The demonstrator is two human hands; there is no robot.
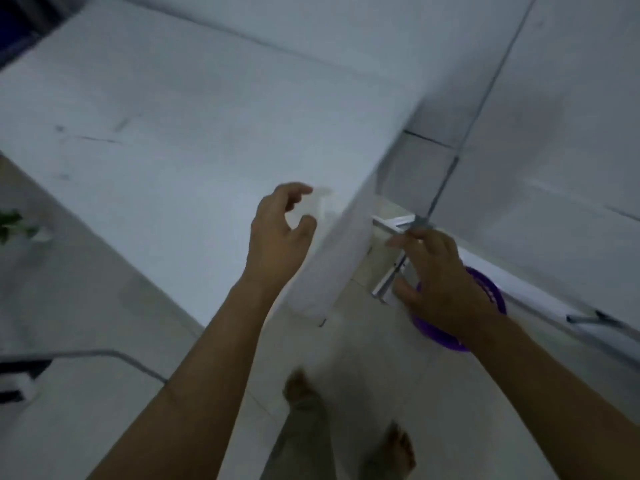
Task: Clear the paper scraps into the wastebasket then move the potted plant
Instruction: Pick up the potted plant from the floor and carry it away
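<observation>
The view is blurred. A small pale paper scrap (317, 202) sits at the near right corner of the white table (173, 143). My left hand (278, 237) curls around it, thumb and fingers pinching its sides. My right hand (440, 282) hovers to the right of the table, palm down with fingers spread and nothing in it. It is directly above the purple wastebasket (493, 292) on the floor and hides most of it. Green leaves of the potted plant (14, 225) show at the far left edge.
A metal table frame (389, 277) stands between the table corner and the wastebasket. A second white surface (554, 168) fills the right side. My bare feet (301, 389) are on the tiled floor. A dark object with a thin metal bar (20, 372) sits lower left.
</observation>
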